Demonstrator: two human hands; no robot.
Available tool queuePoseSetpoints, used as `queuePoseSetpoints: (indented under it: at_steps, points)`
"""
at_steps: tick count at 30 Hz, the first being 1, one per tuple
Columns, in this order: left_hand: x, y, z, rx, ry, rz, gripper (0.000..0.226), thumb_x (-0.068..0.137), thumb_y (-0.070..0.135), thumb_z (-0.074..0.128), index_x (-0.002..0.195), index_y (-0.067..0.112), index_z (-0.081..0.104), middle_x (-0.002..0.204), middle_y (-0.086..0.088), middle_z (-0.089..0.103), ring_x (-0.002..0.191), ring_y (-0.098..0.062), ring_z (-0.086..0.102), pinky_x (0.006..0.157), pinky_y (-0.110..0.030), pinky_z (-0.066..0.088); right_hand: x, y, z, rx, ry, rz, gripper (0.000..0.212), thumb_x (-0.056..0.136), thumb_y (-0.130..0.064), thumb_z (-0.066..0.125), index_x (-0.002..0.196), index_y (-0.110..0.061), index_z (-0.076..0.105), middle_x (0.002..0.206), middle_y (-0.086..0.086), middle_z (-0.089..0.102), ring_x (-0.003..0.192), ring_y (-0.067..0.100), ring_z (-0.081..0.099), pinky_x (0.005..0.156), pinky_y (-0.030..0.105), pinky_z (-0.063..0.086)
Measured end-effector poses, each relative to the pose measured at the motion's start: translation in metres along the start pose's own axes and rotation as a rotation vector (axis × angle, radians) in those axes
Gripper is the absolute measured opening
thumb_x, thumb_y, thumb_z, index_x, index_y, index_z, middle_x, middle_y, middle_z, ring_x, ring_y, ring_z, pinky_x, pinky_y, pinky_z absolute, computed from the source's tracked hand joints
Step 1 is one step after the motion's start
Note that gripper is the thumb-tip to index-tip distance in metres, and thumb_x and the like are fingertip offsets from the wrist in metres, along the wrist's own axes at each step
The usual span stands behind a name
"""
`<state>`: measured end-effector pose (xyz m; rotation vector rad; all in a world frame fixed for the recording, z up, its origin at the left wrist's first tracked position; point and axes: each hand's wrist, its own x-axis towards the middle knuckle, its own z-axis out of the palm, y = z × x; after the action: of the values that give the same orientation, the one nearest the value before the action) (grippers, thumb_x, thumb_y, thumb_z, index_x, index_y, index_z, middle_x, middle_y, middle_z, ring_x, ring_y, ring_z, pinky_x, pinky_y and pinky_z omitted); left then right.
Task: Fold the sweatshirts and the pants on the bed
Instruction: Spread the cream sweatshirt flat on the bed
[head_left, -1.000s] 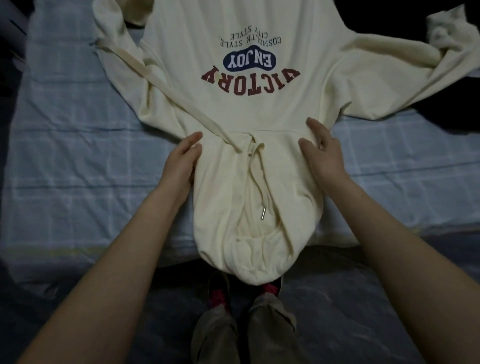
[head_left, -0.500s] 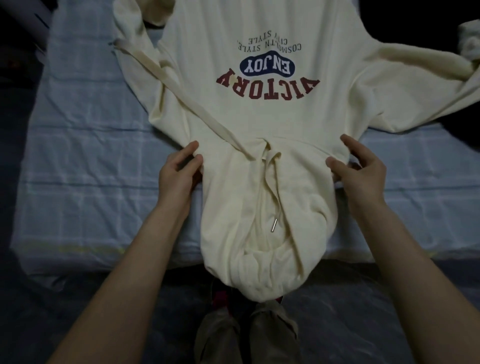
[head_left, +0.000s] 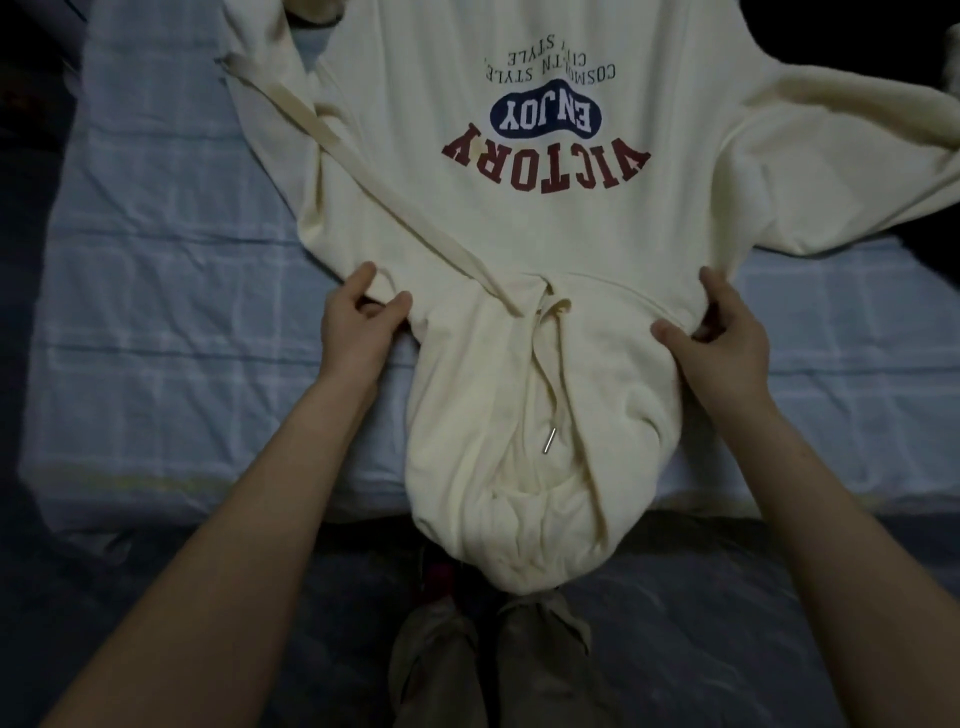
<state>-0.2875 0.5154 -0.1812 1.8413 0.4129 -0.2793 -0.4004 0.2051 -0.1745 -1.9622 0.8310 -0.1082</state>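
Pinch grips, left hand (head_left: 358, 327) and right hand (head_left: 722, 340), on sweatshirt (head_left: 519, 239) over checked bed (head_left: 156, 312) (dim room).

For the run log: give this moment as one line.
item: cream printed hooded sweatshirt on pale-blue checked bedsheet | left hand: pinches shoulder | right hand: pinches shoulder | hood: overhangs edge

The only lettering I can read stands on the chest of the cream sweatshirt (head_left: 519, 234), which is spread on the bed (head_left: 156, 312) up from its near edge. It reads upside down to me: big arched red capitals spell VICTORY. Beyond them a navy oval (head_left: 545, 115) carries ENJOY in white, and two small dark lines past that are creased — I make out COSMO…, STYLE and CITY STYLE.
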Motion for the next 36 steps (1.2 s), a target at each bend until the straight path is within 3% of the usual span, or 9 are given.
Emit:
queuePoseSetpoints:
  at_steps: [3, 7, 11, 15, 20, 24, 26, 31, 36]
  points:
    - [-0.034, -0.001, 0.0, 0.011, -0.147, 0.019, 0.059, 0.091, 0.017, 0.067, 0.144, 0.024, 0.044, 0.133, -0.001, 0.058, 0.117, -0.005, 0.058, 0.104, -0.022, 0.044, -0.032, -0.002, 0.002, 0.061, -0.122, -0.022, 0.062, 0.092, -0.028, 0.067, 0.148, -0.032, 0.041, 0.139, -0.021, 0.045, 0.119, -0.004, 0.048, 0.097, 0.006, 0.038]
    - [-0.101, -0.024, -0.011, 0.026, -0.373, 0.064, 0.069, 0.09, 0.011, 0.068, 0.144, 0.038, 0.036, 0.139, 0.018, 0.05, 0.12, 0.006, 0.054, 0.098, -0.01, 0.042, -0.095, 0.012, -0.007, 0.078, -0.288, 0.054, 0.054, 0.092, -0.043, 0.064, 0.138, -0.058, 0.039, 0.127, -0.037, 0.047, 0.114, -0.017, 0.047, 0.089, 0.012, 0.042]
    - [-0.125, -0.042, -0.023, 0.177, -0.397, 0.107, 0.077, 0.083, 0.018, 0.077, 0.138, 0.051, 0.035, 0.133, 0.039, 0.041, 0.114, 0.027, 0.042, 0.089, 0.005, 0.033, -0.125, 0.022, -0.01, 0.209, -0.372, 0.101, 0.066, 0.087, -0.021, 0.073, 0.142, -0.045, 0.044, 0.135, -0.041, 0.045, 0.122, -0.017, 0.046, 0.095, 0.01, 0.046]
    - [-0.135, -0.05, -0.029, 0.173, -0.448, 0.068, 0.08, 0.081, 0.018, 0.079, 0.144, 0.039, 0.035, 0.143, 0.024, 0.044, 0.123, 0.017, 0.043, 0.102, -0.006, 0.036, -0.149, 0.025, -0.009, 0.298, -0.424, 0.106, 0.073, 0.083, 0.003, 0.072, 0.144, -0.027, 0.046, 0.14, -0.032, 0.047, 0.124, -0.013, 0.048, 0.094, 0.01, 0.045]
    - [-0.142, -0.038, -0.038, 0.046, -0.549, 0.044, 0.07, 0.084, 0.002, 0.066, 0.14, 0.034, 0.038, 0.148, -0.005, 0.046, 0.131, -0.012, 0.048, 0.106, -0.021, 0.041, -0.175, 0.014, 0.0, 0.338, -0.278, 0.172, 0.068, 0.078, 0.012, 0.073, 0.137, -0.017, 0.054, 0.123, -0.009, 0.062, 0.096, 0.003, 0.066, 0.083, 0.018, 0.055]
    - [-0.148, -0.026, -0.047, 0.013, -0.482, 0.036, 0.066, 0.084, -0.014, 0.064, 0.134, 0.027, 0.05, 0.126, -0.005, 0.06, 0.105, 0.0, 0.062, 0.086, -0.014, 0.049, -0.184, 0.0, 0.001, 0.344, -0.146, 0.166, 0.065, 0.076, 0.011, 0.076, 0.132, -0.015, 0.059, 0.118, 0.011, 0.065, 0.095, 0.024, 0.067, 0.08, 0.023, 0.055]
    - [-0.148, -0.015, -0.049, -0.032, -0.408, 0.044, 0.061, 0.08, -0.015, 0.069, 0.125, 0.024, 0.057, 0.113, 0.001, 0.063, 0.093, 0.002, 0.065, 0.077, -0.014, 0.052, -0.187, -0.013, -0.003, 0.332, -0.089, 0.148, 0.062, 0.076, 0.007, 0.079, 0.129, -0.02, 0.061, 0.12, 0.01, 0.064, 0.097, 0.017, 0.066, 0.076, 0.017, 0.054]
    - [-0.141, 0.028, -0.052, -0.137, -0.249, 0.173, 0.044, 0.074, -0.012, 0.075, 0.105, 0.017, 0.063, 0.097, 0.008, 0.072, 0.087, -0.004, 0.068, 0.073, -0.014, 0.052, -0.181, -0.062, -0.018, 0.352, 0.091, 0.076, 0.056, 0.074, 0.006, 0.08, 0.119, -0.026, 0.066, 0.086, 0.012, 0.065, 0.061, 0.011, 0.052, 0.06, 0.019, 0.049]
    - [-0.097, 0.084, -0.033, -0.183, -0.133, 0.291, 0.039, 0.076, 0.002, 0.079, 0.101, 0.03, 0.067, 0.098, 0.013, 0.07, 0.083, 0.001, 0.067, 0.07, -0.009, 0.049, -0.127, -0.111, -0.027, 0.414, 0.202, 0.001, 0.054, 0.073, -0.003, 0.083, 0.113, -0.035, 0.068, 0.104, -0.02, 0.071, 0.081, 0.001, 0.069, 0.064, 0.013, 0.054]
